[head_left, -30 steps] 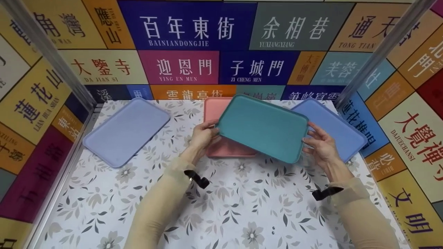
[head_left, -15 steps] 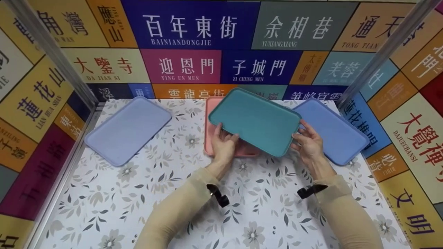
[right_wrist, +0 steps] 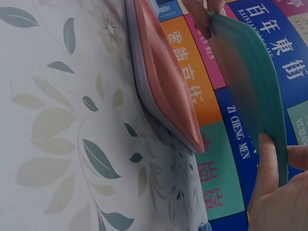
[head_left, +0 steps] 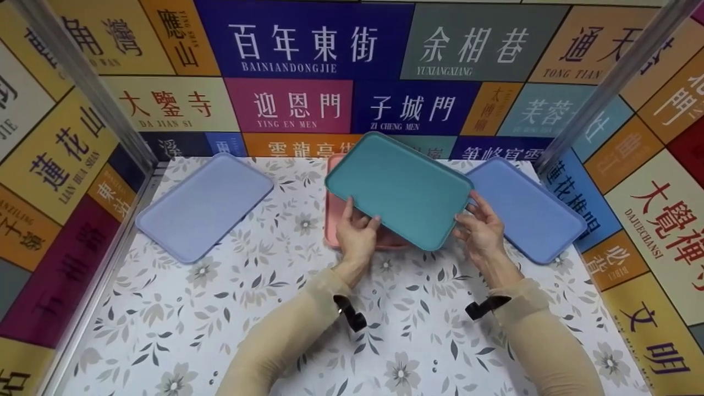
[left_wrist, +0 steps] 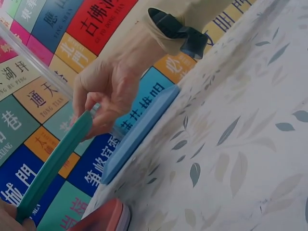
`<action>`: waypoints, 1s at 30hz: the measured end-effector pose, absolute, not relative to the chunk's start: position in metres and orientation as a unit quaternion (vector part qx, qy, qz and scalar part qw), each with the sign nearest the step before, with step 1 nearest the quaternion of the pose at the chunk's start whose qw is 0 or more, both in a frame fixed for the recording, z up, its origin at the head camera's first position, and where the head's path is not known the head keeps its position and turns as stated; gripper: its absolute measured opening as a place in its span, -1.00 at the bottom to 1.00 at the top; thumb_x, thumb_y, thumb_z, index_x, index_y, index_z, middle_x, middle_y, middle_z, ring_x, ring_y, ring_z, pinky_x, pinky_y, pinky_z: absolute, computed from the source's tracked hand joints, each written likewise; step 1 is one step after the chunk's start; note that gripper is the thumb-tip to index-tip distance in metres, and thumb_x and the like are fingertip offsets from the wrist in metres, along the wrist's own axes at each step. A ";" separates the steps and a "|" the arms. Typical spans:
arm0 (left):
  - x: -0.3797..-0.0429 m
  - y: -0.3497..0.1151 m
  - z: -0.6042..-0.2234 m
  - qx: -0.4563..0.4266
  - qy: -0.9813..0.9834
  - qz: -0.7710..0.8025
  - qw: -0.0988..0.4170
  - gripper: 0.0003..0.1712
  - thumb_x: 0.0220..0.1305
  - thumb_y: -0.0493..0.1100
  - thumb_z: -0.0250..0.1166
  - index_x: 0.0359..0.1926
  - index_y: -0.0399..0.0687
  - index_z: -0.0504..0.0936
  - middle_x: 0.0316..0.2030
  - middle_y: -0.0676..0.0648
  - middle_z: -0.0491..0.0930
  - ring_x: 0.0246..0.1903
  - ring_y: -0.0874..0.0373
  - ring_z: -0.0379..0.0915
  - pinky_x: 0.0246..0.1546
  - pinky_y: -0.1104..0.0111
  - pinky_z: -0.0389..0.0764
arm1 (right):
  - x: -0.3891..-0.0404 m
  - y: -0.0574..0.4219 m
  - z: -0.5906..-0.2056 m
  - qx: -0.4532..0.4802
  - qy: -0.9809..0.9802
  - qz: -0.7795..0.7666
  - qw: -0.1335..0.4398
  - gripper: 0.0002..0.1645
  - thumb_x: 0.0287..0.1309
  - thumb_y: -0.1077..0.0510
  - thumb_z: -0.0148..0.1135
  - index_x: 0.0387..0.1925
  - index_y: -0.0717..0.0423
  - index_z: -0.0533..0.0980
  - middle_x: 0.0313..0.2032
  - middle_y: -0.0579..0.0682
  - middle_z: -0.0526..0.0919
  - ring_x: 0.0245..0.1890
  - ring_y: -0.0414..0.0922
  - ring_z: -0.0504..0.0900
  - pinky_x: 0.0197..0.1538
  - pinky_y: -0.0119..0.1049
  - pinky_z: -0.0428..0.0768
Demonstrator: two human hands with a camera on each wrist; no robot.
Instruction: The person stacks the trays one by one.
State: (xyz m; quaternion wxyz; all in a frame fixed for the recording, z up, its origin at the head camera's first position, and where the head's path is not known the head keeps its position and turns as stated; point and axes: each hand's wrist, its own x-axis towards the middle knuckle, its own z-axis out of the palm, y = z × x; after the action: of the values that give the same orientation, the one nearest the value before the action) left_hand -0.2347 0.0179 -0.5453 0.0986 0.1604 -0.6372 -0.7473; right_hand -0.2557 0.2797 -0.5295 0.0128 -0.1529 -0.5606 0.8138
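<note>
Both hands hold a teal tray, raised and tilted above the table. My left hand pinches its near edge, thumb and fingers on either side of the rim. At the right end, my right hand grips the tray's short side between thumb and fingers. Beneath it lies a pink tray, partly covered from the head view. The right wrist view shows the pink tray resting on a pale lavender tray, with a gap between the pink tray and the teal one.
A light lavender tray lies slanted on the left of the table. A blue tray lies slanted on the right, beyond my right hand. Sign-printed walls enclose the back and sides of the flower-patterned tablecloth.
The teal tray has moved left over the pink tray. My left hand has shifted from the tray's left end to its near edge; my right hand has moved left with it.
</note>
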 end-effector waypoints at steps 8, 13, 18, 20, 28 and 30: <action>-0.243 -0.002 -0.542 0.161 -0.595 -0.781 0.100 0.07 0.18 -0.53 0.42 0.72 -0.15 0.33 0.39 -0.43 0.65 -0.42 0.28 0.60 -0.32 0.52 0.68 | -0.251 0.269 -0.538 -0.132 -0.585 0.800 0.001 -0.08 0.52 0.46 0.26 0.76 -0.03 0.25 0.18 -0.16 0.62 -0.22 -0.27 0.85 -0.21 -0.36 0.87; -0.248 -0.018 -0.534 0.171 -0.583 -0.790 0.076 0.07 0.19 -0.55 0.38 0.72 -0.05 0.36 0.47 -0.44 0.58 -0.33 0.21 0.69 -0.28 0.41 0.80 | -0.252 0.264 -0.539 -0.131 -0.571 0.811 -0.013 -0.17 0.51 0.48 0.25 0.67 0.03 0.31 0.05 -0.20 0.74 -0.24 -0.25 0.86 -0.09 -0.35 0.87; -0.254 -0.033 -0.532 0.174 -0.585 -0.790 0.056 0.09 0.14 -0.58 0.35 0.71 0.00 0.39 0.75 -0.26 0.24 -0.23 0.12 0.75 -0.22 0.29 0.88 | -0.257 0.267 -0.537 -0.119 -0.551 0.826 -0.023 -0.35 0.53 0.45 0.25 0.51 0.02 0.45 -0.03 -0.17 0.78 -0.20 -0.22 0.85 -0.07 -0.34 0.86; -0.256 -0.040 -0.531 0.170 -0.581 -0.795 0.047 0.10 0.12 -0.60 0.34 0.71 -0.02 0.40 0.70 -0.29 0.33 -0.23 0.08 0.76 -0.23 0.25 0.90 | -0.260 0.271 -0.535 -0.115 -0.543 0.831 -0.036 -0.45 0.55 0.42 0.25 0.43 0.01 0.52 -0.04 -0.15 0.78 -0.17 -0.19 0.86 -0.06 -0.32 0.87; -0.261 -0.075 -0.527 0.157 -0.570 -0.806 -0.014 0.09 0.15 -0.60 0.30 0.72 -0.04 0.36 0.68 -0.26 0.38 0.39 -0.05 0.65 0.03 0.15 0.91 | -0.265 0.291 -0.526 -0.084 -0.584 0.799 -0.115 -0.79 0.62 0.26 0.28 -0.06 -0.06 0.78 -0.19 -0.10 0.89 -0.13 -0.14 0.87 -0.05 -0.26 0.90; -0.263 -0.085 -0.525 0.160 -0.572 -0.804 -0.029 0.08 0.16 -0.60 0.31 0.72 -0.02 0.38 0.69 -0.25 0.36 0.38 -0.06 0.68 0.07 0.15 0.91 | -0.267 0.292 -0.523 -0.063 -0.607 0.780 -0.137 -0.78 0.63 0.24 0.27 -0.05 -0.07 0.79 -0.19 -0.11 0.90 -0.12 -0.14 0.88 -0.02 -0.25 0.90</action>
State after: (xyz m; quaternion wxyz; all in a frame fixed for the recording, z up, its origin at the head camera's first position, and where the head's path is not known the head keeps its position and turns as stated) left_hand -0.2627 -0.0850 -0.5254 -0.0287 0.1605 -0.5720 -0.8039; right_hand -0.2672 0.2921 -0.5234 -0.1368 -0.0626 -0.6070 0.7803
